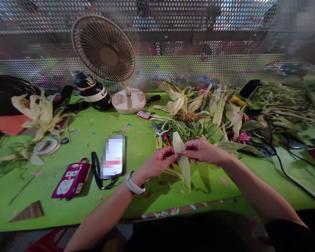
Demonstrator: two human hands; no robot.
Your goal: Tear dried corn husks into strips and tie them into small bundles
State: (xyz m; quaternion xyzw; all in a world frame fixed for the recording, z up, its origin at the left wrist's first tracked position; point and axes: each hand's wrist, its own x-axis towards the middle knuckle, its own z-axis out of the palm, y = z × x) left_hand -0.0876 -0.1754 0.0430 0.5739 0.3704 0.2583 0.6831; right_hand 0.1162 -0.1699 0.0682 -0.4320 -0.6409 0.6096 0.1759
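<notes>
The left hand (158, 162) and right hand (204, 151) pinch a pale yellow-green, papery corn husk (185, 169) at its middle, 5 o'clock from view centre. Its rounded top bulges; its lower end tapers.

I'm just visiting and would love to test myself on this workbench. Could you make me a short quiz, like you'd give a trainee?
1. Multiple choice: what do the left hand and the right hand both hold?
a) a phone
b) a pale husk
c) a pair of scissors
2. True or false: in the picture, the black bottle is to the right of the fan.
3. Fill in: the white wristband is on the person's ____ wrist.

Key:
1: b.
2: False; the black bottle is to the left of the fan.
3: left.
</notes>
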